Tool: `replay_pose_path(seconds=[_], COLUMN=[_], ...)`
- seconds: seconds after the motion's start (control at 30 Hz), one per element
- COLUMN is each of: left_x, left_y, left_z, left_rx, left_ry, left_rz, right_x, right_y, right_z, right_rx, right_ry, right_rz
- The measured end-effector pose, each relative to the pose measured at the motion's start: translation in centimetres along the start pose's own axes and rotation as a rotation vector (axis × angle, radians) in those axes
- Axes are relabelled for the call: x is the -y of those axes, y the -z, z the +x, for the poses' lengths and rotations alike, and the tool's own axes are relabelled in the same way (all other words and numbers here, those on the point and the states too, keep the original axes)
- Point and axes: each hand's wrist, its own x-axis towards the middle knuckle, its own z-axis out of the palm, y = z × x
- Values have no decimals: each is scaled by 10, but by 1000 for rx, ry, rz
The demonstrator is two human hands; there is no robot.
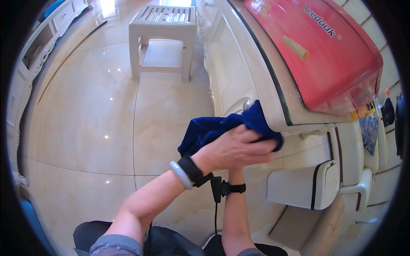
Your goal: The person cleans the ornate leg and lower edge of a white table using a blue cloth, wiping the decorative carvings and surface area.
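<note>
A dark blue cloth (pixel 205 132) hangs in loose folds at the near corner of a white cabinet (pixel 229 54). My left hand (pixel 238 147) grips it, fingers bent over the fabric near the cabinet's edge. Part of the cloth reaches up beside a round metal knob (pixel 246 105). Below and behind the left hand comes my right hand (pixel 237 171); only its wrist side shows, and its fingers are hidden. Both wrists wear black straps with cables, and a pale bangle (pixel 181 175) circles my left forearm.
On the cabinet top stands a red case (pixel 323 54) with peeling tape. A white plastic stool (pixel 162 44) is on the tiled floor (pixel 86 128) ahead. A white lidded bin (pixel 298 185) stands at the right. A thin stick (pixel 72 52) lies by the carved furniture (pixel 35 76) on the left.
</note>
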Motion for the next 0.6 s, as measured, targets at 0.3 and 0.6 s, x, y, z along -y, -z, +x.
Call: replay_pose_path(seconds=[0.3,0.6], left_x=[-22,-54], left_y=[-48,-38], left_z=[-97,-119], left_rx=[294,649], left_ry=[-153,-15], left_rz=[354,10], right_x=[-80,-75], right_y=[64,63], right_z=[-64,-127], right_rx=[198,219], right_ry=[-171,-704], right_rz=[-635,221])
